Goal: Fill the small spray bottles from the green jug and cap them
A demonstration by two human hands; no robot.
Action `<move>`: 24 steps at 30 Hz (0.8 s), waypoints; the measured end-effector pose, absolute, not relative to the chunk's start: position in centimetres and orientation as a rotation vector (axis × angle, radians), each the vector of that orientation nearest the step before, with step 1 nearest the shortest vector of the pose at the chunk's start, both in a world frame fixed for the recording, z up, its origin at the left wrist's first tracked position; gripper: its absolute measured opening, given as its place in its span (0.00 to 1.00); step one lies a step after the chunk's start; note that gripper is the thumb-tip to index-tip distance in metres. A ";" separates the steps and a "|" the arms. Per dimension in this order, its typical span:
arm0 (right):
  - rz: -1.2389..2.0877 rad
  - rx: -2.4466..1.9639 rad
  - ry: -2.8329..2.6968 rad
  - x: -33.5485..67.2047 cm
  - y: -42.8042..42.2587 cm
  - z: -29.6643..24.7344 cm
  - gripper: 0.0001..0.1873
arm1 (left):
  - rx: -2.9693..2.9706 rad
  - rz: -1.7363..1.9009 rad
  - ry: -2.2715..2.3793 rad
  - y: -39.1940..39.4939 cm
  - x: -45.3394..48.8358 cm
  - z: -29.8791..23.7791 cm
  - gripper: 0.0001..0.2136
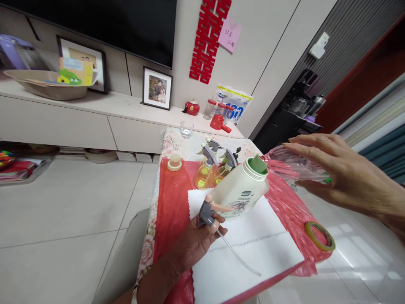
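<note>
My left hand is closed around a grey spray trigger head with a long clear dip tube, and it also holds a white bottle tilted, its open green-rimmed neck pointing up and right. My right hand grips a clear plastic bottle lying nearly sideways, its mouth close to the white bottle's neck. Below them lies a white sheet on red plastic film covering a small table.
Two yellow spray bottles with grey triggers stand behind the white bottle. A beige cap and a glass sit further back. A roll of green tape lies at the right edge. A low cabinet runs along the wall.
</note>
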State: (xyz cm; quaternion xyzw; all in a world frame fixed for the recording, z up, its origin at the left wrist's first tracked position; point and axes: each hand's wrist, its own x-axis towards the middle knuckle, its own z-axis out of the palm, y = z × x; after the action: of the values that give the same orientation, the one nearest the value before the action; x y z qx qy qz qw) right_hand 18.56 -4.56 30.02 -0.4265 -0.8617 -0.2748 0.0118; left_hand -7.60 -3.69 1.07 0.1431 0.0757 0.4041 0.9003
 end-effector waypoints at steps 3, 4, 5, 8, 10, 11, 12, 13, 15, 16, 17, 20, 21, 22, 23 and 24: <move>-0.846 -1.323 -2.694 18.4 -4.5 30.2 0.27 | 0.302 0.838 0.150 -3.7 -7.5 0.9 0.32; -0.847 -1.320 -2.697 18.4 -4.5 30.2 0.27 | 0.304 0.840 0.149 -3.7 -7.5 0.8 0.32; -0.847 -1.319 -2.699 18.4 -4.5 30.2 0.27 | 0.303 0.843 0.148 -3.7 -7.5 0.8 0.32; -0.840 -1.320 -2.697 18.4 -4.6 30.2 0.27 | 0.298 0.843 0.144 -3.8 -7.5 0.9 0.34; -0.829 -1.326 -2.693 18.5 -4.5 30.2 0.27 | 0.303 0.836 0.139 -3.8 -7.5 1.0 0.34; -0.824 -1.329 -2.691 18.5 -4.5 30.2 0.27 | 0.305 0.836 0.138 -3.8 -7.5 1.1 0.34; -0.822 -1.331 -2.689 18.5 -4.5 30.2 0.27 | 0.308 0.836 0.141 -3.8 -7.6 1.2 0.33; -0.820 -1.333 -2.687 18.5 -4.5 30.2 0.27 | 0.311 0.835 0.146 -3.8 -7.6 1.2 0.32; -0.816 -1.333 -2.685 18.5 -4.5 30.1 0.28 | 0.318 0.826 0.157 -3.7 -7.6 1.2 0.31; -0.814 -1.332 -2.684 18.5 -4.5 30.1 0.28 | 0.321 0.822 0.159 -3.7 -7.6 1.1 0.30; -0.812 -1.333 -2.684 18.5 -4.5 30.1 0.28 | 0.323 0.820 0.161 -3.7 -7.6 1.1 0.31; -0.807 -1.332 -2.687 18.5 -4.5 30.2 0.28 | 0.313 0.833 0.161 -3.8 -7.6 1.2 0.34; -0.808 -1.332 -2.688 18.4 -4.5 30.2 0.28 | 0.310 0.837 0.160 -3.8 -7.6 1.3 0.35; -0.808 -1.331 -2.691 18.4 -4.5 30.2 0.28 | 0.305 0.842 0.161 -3.8 -7.6 1.3 0.35; -0.807 -1.332 -2.695 18.4 -4.5 30.3 0.29 | 0.298 0.847 0.164 -3.9 -7.6 1.3 0.34; -0.808 -1.335 -2.696 18.3 -4.5 30.3 0.29 | 0.295 0.849 0.167 -3.9 -7.5 1.3 0.33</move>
State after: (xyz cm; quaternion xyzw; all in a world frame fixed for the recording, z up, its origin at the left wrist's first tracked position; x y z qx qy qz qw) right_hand 18.35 -4.54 30.28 -0.4286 -0.8654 -0.2592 0.0132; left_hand -7.55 -3.87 1.29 0.1424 0.0807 0.4097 0.8974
